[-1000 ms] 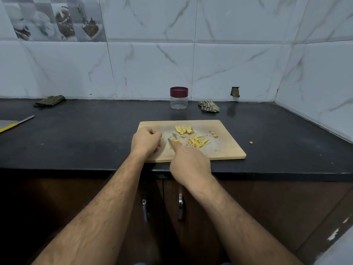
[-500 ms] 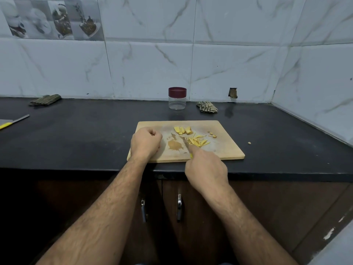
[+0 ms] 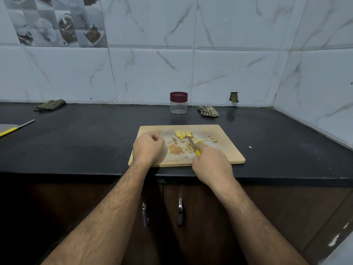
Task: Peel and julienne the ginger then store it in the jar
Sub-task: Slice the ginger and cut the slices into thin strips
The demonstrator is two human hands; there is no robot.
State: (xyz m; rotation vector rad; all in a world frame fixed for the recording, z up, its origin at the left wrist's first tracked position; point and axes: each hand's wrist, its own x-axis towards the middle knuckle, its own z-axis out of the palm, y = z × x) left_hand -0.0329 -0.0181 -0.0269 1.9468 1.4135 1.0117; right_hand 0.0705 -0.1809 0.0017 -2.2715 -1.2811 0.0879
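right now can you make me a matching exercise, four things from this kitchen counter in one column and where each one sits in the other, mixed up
Things:
1. jar
2. ginger slices
3. folded cloth
4. spare knife

Places:
A. far left of the counter, at the frame edge
B. on the cutting board, towards its back
C. against the wall, behind the board
D. back left of the counter, by the wall

Pairs: 1-C, 2-B, 3-D, 4-A
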